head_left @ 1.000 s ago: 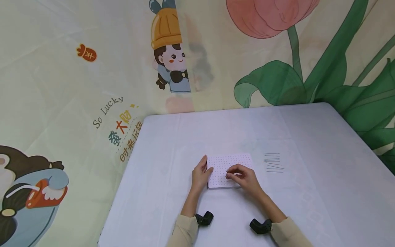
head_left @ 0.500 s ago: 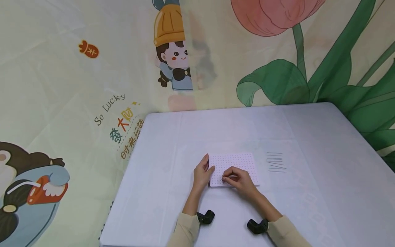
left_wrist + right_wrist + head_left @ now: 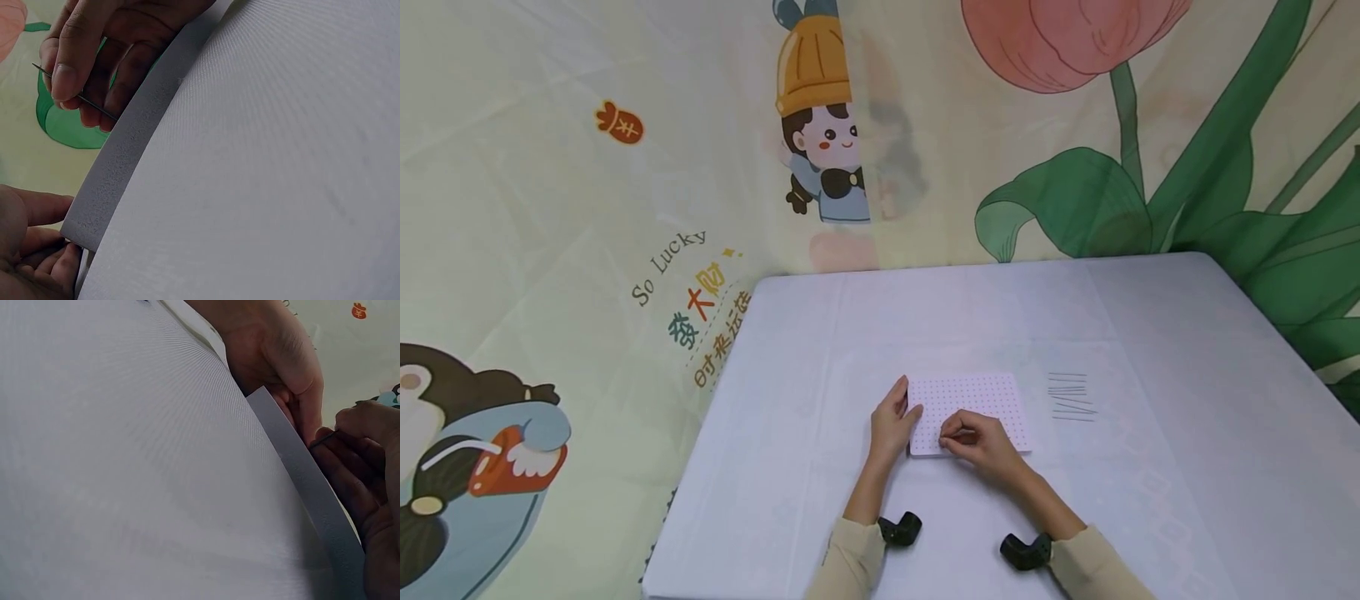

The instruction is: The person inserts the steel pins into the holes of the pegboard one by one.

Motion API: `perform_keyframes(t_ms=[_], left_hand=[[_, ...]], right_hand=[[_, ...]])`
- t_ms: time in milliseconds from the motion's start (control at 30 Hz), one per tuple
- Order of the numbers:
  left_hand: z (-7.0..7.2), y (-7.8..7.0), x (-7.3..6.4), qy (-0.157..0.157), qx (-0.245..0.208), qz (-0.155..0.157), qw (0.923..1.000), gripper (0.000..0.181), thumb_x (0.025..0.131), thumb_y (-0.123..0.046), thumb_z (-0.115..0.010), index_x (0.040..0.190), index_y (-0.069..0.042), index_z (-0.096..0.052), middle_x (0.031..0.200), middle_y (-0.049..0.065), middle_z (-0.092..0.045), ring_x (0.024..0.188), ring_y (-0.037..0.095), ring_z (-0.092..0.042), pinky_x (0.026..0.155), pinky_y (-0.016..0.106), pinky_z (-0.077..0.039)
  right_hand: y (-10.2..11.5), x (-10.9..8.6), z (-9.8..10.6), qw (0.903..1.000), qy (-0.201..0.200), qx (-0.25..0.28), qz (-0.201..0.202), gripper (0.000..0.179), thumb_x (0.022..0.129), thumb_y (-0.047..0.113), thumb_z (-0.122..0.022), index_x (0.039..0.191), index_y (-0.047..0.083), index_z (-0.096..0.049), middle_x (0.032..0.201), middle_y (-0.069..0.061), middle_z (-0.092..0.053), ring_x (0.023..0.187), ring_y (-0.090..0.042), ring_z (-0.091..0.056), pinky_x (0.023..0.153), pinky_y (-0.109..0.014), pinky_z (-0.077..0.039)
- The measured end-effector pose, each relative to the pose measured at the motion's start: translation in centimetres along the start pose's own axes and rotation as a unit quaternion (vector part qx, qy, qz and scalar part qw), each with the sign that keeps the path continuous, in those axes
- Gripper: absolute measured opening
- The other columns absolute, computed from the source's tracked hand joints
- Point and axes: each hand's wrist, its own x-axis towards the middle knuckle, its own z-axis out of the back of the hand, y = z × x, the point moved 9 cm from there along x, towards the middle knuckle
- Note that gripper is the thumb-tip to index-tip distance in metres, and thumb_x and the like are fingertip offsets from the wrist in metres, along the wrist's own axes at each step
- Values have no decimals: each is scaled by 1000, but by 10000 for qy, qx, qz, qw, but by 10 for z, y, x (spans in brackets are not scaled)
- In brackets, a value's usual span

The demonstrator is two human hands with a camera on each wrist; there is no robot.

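Observation:
A pale lilac board (image 3: 970,392) dotted with a grid of small holes lies on the white-covered table. My left hand (image 3: 891,425) grips its left edge, thumb on top; in the left wrist view, fingers of that hand (image 3: 37,250) reach under the corner. Over the front part of the board, my right hand (image 3: 977,442) pinches a thin dark metal pin (image 3: 94,106) between thumb and fingers. The pin stands tilted in the left wrist view, its lower end reaching the board's top edge. From the head, the pin is mostly hidden by the fingers.
Several similar thin pins (image 3: 1070,397) lie in a loose column on the table, right of the board. A black wrist camera (image 3: 901,529) sits on each wrist, close above the cloth. Behind the table (image 3: 820,350) hangs a printed cloth backdrop (image 3: 925,242).
My right hand has moved left over the board and slightly toward its front edge, still pinching the pin. My left hand keeps its grip on the board's left edge.

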Motion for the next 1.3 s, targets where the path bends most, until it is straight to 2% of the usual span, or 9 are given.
perform_keyframes(t_ms=[300, 467, 633, 733, 867, 1000, 1067, 1167, 1300], left_hand=[[1, 0, -1, 13, -5, -6, 10000, 56, 83, 4, -61, 134, 5, -40, 141, 16, -37, 127, 27, -39, 102, 24, -37], [1, 1, 0, 24, -60, -4, 10000, 56, 83, 4, -61, 134, 5, -40, 141, 16, -37, 127, 27, -39, 102, 24, -37], [1, 2, -2, 15, -81, 75, 9999, 55, 83, 5, -62, 134, 5, -41, 141, 14, -39, 126, 26, -40, 102, 24, -38], [1, 2, -2, 3, -83, 76, 9999, 55, 83, 4, -62, 134, 4, -41, 141, 14, -39, 126, 25, -40, 101, 23, -37], [0, 1, -1, 13, -80, -8, 10000, 55, 82, 4, -62, 134, 5, -41, 141, 15, -39, 126, 26, -41, 101, 23, -38], [-2, 2, 0, 34, -15, -5, 10000, 55, 83, 3, -62, 134, 4, -41, 141, 15, -38, 126, 26, -40, 101, 24, -38], [-2, 4, 0, 34, 77, 55, 9999, 56, 84, 2, -62, 135, 3, -41, 142, 14, -38, 127, 26, -39, 102, 24, -37], [-2, 7, 0, 12, 181, 176, 9997, 56, 84, 0, -62, 136, 0, -40, 143, 11, -37, 128, 23, -38, 103, 25, -37], [-2, 8, 1, -20, 202, 264, 9994, 56, 84, 0, -62, 137, -1, -40, 143, 10, -37, 129, 22, -36, 104, 26, -35]], right_hand=[[-2, 1, -2, 9997, -31, -29, -229, 14, 77, -14, -64, 76, -2, -57, 84, -20, -63, 77, -26, -63, 68, -30, -59], [-17, -2, -2, 9997, -51, -101, -232, 9, 79, -7, -66, 78, -3, -58, 85, -15, -64, 78, -24, -64, 69, -29, -59], [-37, -7, -3, 9990, 23, -251, -379, 8, 81, 5, -69, 86, 4, -62, 89, -7, -65, 81, -16, -65, 71, -26, -58], [-39, -8, -3, 9994, 70, -149, -317, 13, 81, 5, -69, 92, 6, -63, 90, -9, -65, 82, -13, -65, 71, -26, -58], [-35, -6, -2, 9999, 126, 43, -95, 23, 80, 3, -69, 101, 0, -60, 93, -17, -64, 82, -16, -66, 71, -27, -58], [-36, -7, 2, 9991, 153, 330, -235, 31, 81, 5, -69, 108, -4, -58, 98, -22, -62, 88, -23, -65, 76, -29, -57], [-38, -9, 7, 9976, 98, 501, -477, 31, 81, 5, -69, 109, -5, -58, 100, -23, -62, 90, -27, -64, 78, -30, -56], [-35, -13, 23, 9962, -187, 479, -697, 28, 80, 0, -68, 106, -7, -60, 99, -24, -62, 91, -27, -63, 79, -29, -56], [-35, -24, 65, 9924, -810, 50, -921, 22, 80, 0, -68, 100, -7, -63, 96, -18, -64, 89, -18, -62, 77, -22, -56]])
